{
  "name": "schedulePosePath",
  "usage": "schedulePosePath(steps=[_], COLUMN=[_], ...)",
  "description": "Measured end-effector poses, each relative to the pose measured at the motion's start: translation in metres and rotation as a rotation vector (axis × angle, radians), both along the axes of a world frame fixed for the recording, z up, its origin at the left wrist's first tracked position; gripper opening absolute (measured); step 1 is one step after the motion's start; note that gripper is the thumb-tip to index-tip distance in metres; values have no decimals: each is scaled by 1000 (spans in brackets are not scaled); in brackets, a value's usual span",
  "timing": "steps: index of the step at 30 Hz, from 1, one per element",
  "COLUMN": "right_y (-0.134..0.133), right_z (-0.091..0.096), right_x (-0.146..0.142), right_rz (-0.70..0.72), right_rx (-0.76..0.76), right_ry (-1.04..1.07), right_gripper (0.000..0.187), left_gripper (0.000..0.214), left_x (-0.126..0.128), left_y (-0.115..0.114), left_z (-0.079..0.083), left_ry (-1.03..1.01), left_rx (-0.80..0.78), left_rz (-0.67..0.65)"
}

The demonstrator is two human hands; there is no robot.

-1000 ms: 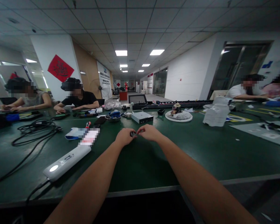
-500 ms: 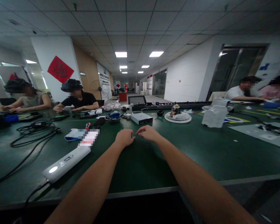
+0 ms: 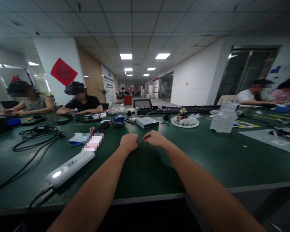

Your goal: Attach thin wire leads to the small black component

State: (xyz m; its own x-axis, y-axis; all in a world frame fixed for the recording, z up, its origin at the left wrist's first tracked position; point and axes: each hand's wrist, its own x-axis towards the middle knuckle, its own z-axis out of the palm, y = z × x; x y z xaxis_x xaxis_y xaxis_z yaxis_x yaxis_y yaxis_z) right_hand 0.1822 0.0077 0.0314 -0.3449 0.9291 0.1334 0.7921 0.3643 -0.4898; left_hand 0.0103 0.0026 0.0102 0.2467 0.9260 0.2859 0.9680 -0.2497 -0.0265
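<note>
My left hand (image 3: 129, 142) is closed in a fist above the green table (image 3: 207, 161), around a small dark piece that barely shows at its fingers. From there a thin metal rod (image 3: 140, 141) reaches across to my right hand (image 3: 155, 138), whose fingertips are pinched at its other end. Most of what the left fist holds is hidden, so its kind cannot be made out. Just beyond both hands lies a silver-grey box-shaped device (image 3: 147, 122).
To the left are a white power strip (image 3: 71, 169), black coiled cable (image 3: 38, 137) and a blue-white cloth (image 3: 78, 139). A bowl (image 3: 118, 121), a white fan grille (image 3: 185, 121) and a white plastic-wrapped object (image 3: 223, 120) stand farther back. Other people sit on both sides.
My right hand has drawn slightly right, away from the left fist, and more of the thin rod shows between them. A bit of someone's finger now appears at the left edge.
</note>
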Motion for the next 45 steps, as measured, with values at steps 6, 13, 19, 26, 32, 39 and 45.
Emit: schedulePosePath(steps=[6, 13, 19, 26, 32, 39, 45], right_y=[3, 2, 2, 15, 22, 18, 17], right_z=[-3, -7, -12, -24, -26, -25, -26], right_x=[0, -3, -5, -2, -3, -8, -8], right_rz=[-59, -60, -29, -87, -128, 8, -2], right_rx=[69, -5, -65, -31, 25, 88, 71], right_ry=[-50, -144, -135, 16, 417, 413, 486], right_gripper=[25, 26, 31, 21, 21, 15, 17], left_gripper=[20, 21, 22, 23, 30, 18, 23], left_x=[2, 2, -5, -11, -2, 4, -2], left_y=[1, 3, 9, 13, 12, 12, 10], left_z=[-1, -4, -9, -11, -13, -12, -10], left_ry=[-25, -28, -180, -278, -300, -297, -340], left_rx=[2, 27, -17, -58, -32, 34, 10], left_rz=[-1, 16, 133, 157, -48, -255, -274])
